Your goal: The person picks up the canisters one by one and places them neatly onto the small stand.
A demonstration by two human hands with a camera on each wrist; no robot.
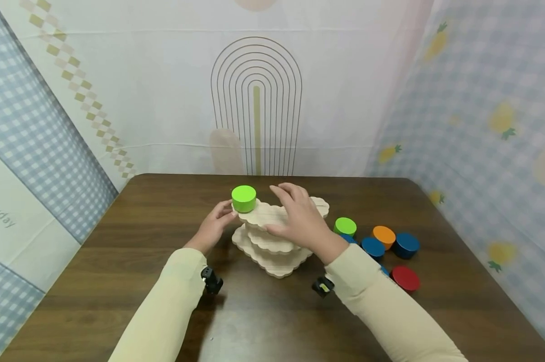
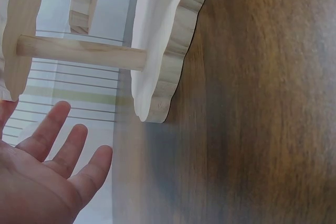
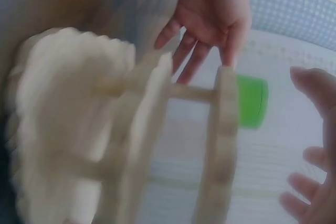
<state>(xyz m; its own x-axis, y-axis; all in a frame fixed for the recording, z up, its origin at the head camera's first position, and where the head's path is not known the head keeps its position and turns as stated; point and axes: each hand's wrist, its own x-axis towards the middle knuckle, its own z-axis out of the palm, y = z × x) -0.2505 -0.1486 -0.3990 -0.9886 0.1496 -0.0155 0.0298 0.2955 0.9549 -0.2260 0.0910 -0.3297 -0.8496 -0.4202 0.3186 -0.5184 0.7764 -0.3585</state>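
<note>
At the wooden stand (image 1: 265, 215), my loosely spread left hand (image 1: 213, 226) should touch its edge lightly, and my released right hand (image 1: 302, 216) must not bump the top green block (image 1: 243, 199).

A pale, bare-wood stand (image 1: 262, 215) with three scallop-edged tiers joined by round dowels sits upright on the dark brown wooden table (image 1: 254, 324), the left hand (image 1: 211, 227) touching its top tier's left edge. A bright green, short, flat-topped cylinder (image 1: 243, 199) stands upright on that end, left of the right hand (image 1: 303, 219).
</note>
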